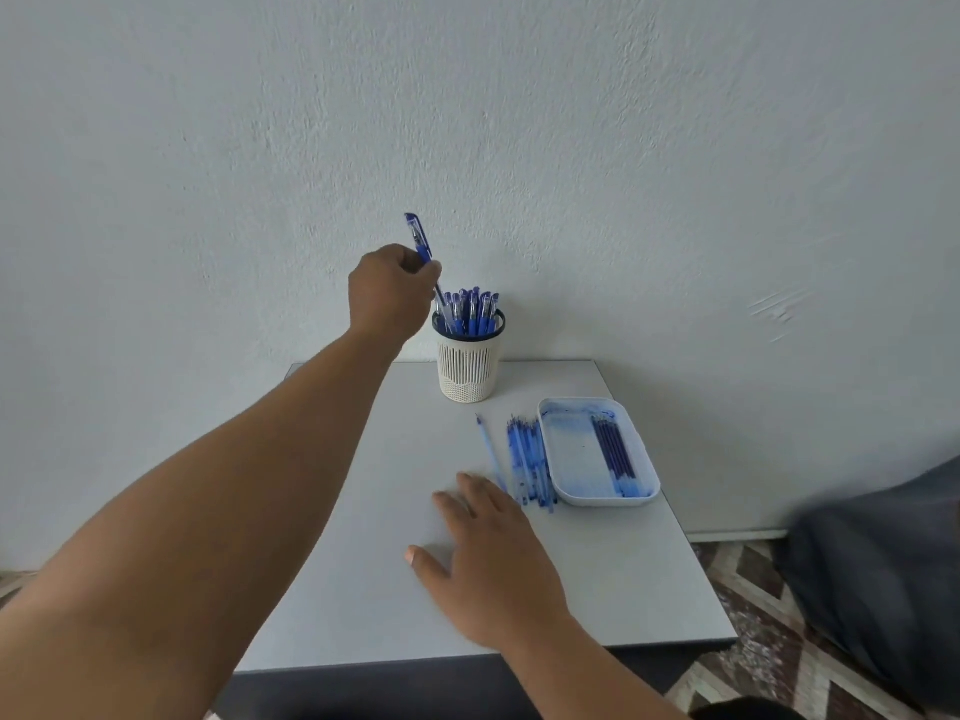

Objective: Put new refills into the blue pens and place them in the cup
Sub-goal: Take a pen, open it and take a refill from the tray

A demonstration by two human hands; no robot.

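Nearest, the right hand (485, 543) lies flat on the tabletop (363, 511), fingers spread, its fingertips touching the loose refills (530, 459). Just beside them a tray (644, 459) holds more refills. Farther back, the left hand (387, 293) grips a blue pen (422, 241), its tip in the cup (469, 368) of pens.

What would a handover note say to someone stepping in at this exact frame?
Left hand grips a blue pen, its lower end at the cup rim; not yet dropped in.
Right hand is open, flat on the table beside the loose refills.
Cup already holds many pens.
Tray holds a few darker refills.
Left: release this pen. Whether more pens await refilling cannot be told.
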